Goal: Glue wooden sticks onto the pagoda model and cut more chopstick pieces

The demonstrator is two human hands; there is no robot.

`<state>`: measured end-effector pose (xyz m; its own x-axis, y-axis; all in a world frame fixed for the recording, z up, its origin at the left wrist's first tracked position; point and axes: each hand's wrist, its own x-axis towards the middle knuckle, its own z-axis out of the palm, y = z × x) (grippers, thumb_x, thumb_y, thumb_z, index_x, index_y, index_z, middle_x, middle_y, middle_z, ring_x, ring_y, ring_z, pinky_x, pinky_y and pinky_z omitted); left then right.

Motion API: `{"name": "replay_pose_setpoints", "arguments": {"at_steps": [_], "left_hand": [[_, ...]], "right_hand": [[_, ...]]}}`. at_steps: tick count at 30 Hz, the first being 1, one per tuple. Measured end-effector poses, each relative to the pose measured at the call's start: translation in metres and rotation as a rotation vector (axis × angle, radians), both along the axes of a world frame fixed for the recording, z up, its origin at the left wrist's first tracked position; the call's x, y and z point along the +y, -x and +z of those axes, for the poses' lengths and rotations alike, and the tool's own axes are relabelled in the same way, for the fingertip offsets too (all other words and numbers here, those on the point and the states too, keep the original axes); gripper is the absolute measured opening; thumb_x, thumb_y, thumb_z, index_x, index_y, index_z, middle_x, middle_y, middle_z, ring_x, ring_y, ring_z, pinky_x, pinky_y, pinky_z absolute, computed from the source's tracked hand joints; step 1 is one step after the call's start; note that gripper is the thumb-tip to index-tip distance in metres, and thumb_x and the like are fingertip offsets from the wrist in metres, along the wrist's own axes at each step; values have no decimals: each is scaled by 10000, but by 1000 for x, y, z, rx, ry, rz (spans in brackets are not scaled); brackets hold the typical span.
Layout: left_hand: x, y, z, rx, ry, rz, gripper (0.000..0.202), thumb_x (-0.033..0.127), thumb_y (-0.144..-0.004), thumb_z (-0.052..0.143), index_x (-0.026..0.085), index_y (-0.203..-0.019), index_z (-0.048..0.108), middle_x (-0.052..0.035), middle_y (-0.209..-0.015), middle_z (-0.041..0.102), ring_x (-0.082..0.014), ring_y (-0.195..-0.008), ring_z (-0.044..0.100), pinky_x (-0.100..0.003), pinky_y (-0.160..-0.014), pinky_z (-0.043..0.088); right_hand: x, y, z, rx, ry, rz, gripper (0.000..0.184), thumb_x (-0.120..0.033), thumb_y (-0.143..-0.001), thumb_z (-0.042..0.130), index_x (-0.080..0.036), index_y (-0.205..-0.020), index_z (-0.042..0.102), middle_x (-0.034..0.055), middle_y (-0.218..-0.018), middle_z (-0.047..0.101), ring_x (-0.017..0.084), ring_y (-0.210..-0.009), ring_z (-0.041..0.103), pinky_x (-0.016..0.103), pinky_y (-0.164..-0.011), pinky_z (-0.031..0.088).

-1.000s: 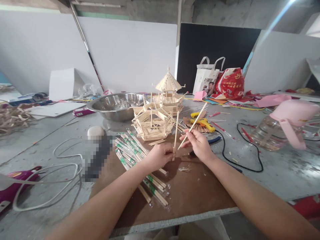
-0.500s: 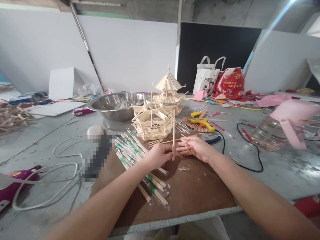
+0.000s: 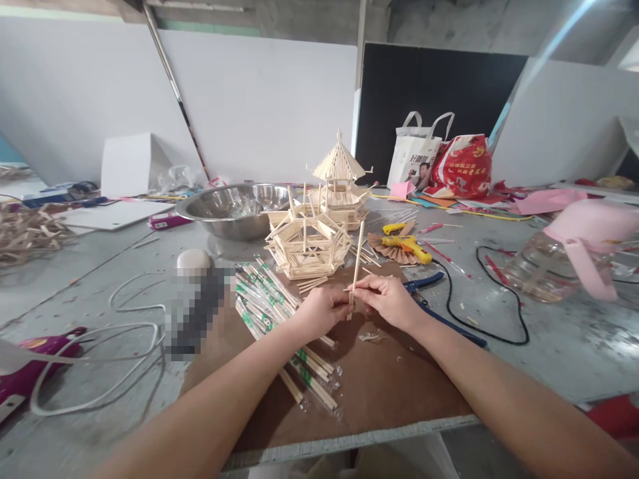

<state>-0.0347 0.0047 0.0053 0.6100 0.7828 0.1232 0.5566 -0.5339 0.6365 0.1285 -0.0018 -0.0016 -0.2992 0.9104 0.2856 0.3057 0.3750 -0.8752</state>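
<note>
An upright wooden chopstick [image 3: 358,256] rises between my hands, just above the brown board [image 3: 399,386]. My left hand [image 3: 322,314] is closed on its lower end, where a short piece of stick seems to lie against it. From the other side, my right hand [image 3: 389,301] pinches the same chopstick slightly higher, with thumb and fingertips together. What else its fingers may hold is hidden. Left of my hands lie several wrapped chopstick packs [image 3: 267,299]. Beyond them stands an open stick frame [image 3: 309,246], with a roofed stick pavilion [image 3: 338,169] behind it.
A steel basin [image 3: 224,216] stands left of the models. To the right lie a yellow glue gun [image 3: 407,247] with a black cord, blue-handled pliers [image 3: 452,324] and a pink-lidded jug [image 3: 544,263]. White cable [image 3: 100,399] loops at left. Bags [image 3: 462,166] stand behind.
My right hand has gone from loosely spread fingers to a pinch on the chopstick. The chopstick's top has tilted right. More of the blue pliers' handles shows.
</note>
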Motion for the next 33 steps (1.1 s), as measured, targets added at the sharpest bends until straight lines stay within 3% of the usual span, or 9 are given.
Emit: {"name": "replay_pose_setpoints", "arguments": {"at_steps": [6,18,33], "left_hand": [[-1,0,0,1,-2,31,171,207,-720,453,149,-681,608,37,-544,478,-60,-529,408,-136,-485,306],[-1,-1,-2,-16,55,59,181,225,-720,453,154,-710,620,36,-512,516,-61,-490,453,-141,-480,340],[1,1,-7,22,27,17,220,284,-733,470,160,-768,649,32,-504,498,-58,-471,407,-142,-462,316]], "right_hand": [[1,-1,-2,-85,-104,-12,204,-266,-726,512,-186,-838,662,38,-836,653,124,-619,579,217,-529,447],[-2,-2,3,-116,-173,33,189,-226,-721,514,-190,-832,662,40,-821,663,150,-719,596,255,-673,456],[-6,-1,9,-209,-150,29,164,-238,-728,490,-150,-671,616,-3,-611,599,92,-527,512,181,-513,390]]}}
